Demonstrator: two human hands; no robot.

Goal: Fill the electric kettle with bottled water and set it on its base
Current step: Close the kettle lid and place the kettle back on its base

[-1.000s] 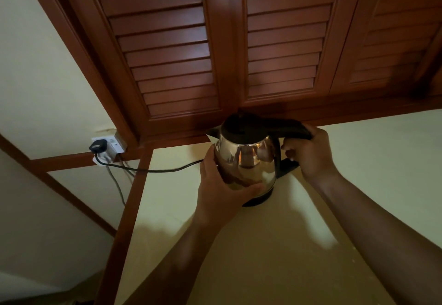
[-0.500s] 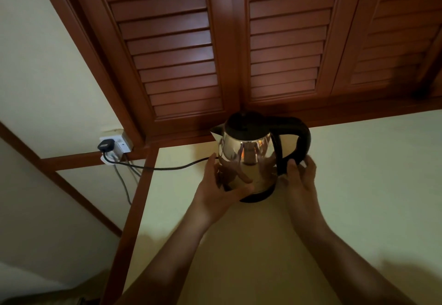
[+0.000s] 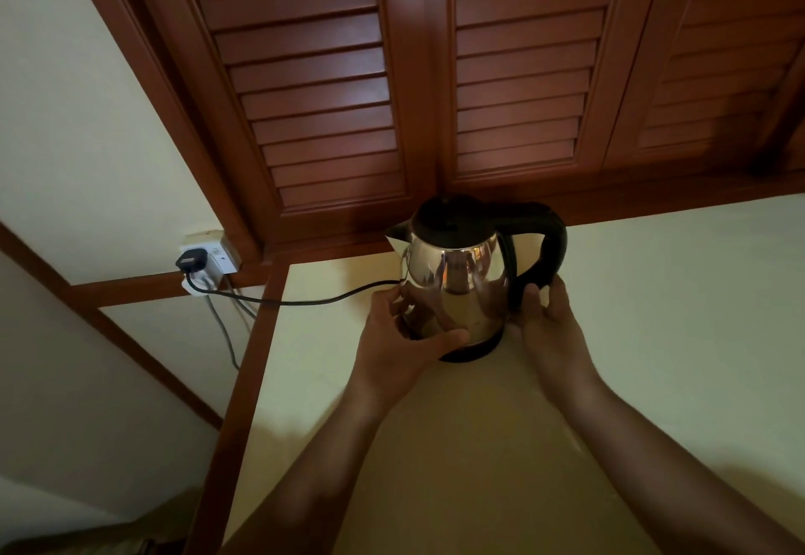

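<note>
The shiny silver kettle (image 3: pixel 457 289), black on top, stood on the desk (image 3: pixel 653 315). The left hand (image 3: pixel 392 345) curled its fingers round it. The right hand (image 3: pixel 551 328) lay loose fingers against its handle (image 3: pixel 553 241).

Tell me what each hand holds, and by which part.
The left hand holds the electric kettle by its lower steel body, thumb across the front. The right hand only rests against the lower end of the handle, no grip.

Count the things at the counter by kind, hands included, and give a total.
Electric kettle: 1
Kettle base: 1
Black power cord: 1
Black plug: 1
Wall socket: 1
Hands: 2, left hand and right hand
Total: 7
</note>
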